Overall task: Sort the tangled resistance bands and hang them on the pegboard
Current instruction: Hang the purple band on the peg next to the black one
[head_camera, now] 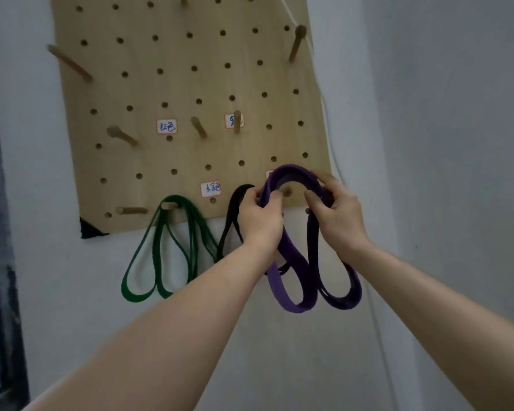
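On the pegboard (172,84), one green band (172,247) hangs from a bottom-row peg and one black band (235,215) hangs just right of it. The left hand (260,221) and right hand (337,215) each grip the arch of one purple band (291,262), held over a peg (286,191). Its doubled coils could miss the short peg and slip off.

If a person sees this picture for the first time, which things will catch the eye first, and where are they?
First, the folded purple resistance band, arched over a wooden peg at the lower right of the light wooden pegboard, gripped by the left hand and the right hand. Next, the green resistance band hanging in loops from a peg at the bottom edge, left of the hands. A black band hangs between them, partly hidden.
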`<state>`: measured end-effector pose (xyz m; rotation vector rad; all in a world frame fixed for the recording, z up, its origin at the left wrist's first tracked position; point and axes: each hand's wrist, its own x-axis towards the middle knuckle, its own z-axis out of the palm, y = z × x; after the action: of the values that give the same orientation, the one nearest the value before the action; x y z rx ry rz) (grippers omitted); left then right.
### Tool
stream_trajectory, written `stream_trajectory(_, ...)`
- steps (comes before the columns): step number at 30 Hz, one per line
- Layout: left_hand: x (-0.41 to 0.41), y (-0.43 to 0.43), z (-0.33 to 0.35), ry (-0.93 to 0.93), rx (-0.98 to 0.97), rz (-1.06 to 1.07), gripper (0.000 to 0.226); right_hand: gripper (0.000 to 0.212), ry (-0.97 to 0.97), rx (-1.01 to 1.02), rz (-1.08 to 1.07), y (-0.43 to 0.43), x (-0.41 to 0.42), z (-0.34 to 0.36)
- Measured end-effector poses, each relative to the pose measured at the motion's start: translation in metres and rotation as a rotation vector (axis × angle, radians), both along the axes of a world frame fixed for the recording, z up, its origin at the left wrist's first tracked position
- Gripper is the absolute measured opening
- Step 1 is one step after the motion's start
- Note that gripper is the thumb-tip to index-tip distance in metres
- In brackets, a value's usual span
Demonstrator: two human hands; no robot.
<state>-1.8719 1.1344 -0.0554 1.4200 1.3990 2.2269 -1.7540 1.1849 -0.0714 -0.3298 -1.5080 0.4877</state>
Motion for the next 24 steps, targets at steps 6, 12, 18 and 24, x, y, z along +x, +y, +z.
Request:
stream_trajectory(6, -0.010, 0.035, -0.012, 0.136, 0.004, 0.035, 0.009, 0.035, -0.206, 0.069, -0.089, 0.050, -0.002, 0.012)
stream_trajectory(12, -0.022, 0.069, -0.021, 0.194, 0.055, 0.062, 0.022, 0.039, -0.318, 0.149, -0.138, 0.090, -0.022, 0.009)
stream_trajectory(18, -0.033, 0.087, -0.027, 0.372, 0.029, 0.023, 0.021, 0.050, -0.436, 0.140, -0.125, 0.116, -0.030, 0.010)
stream_trajectory(24, -0.051, 0.074, -0.039, 0.477, -0.044, 0.048, 0.045, 0.071, -0.617, 0.021, -0.141, 0.116, -0.012, -0.007)
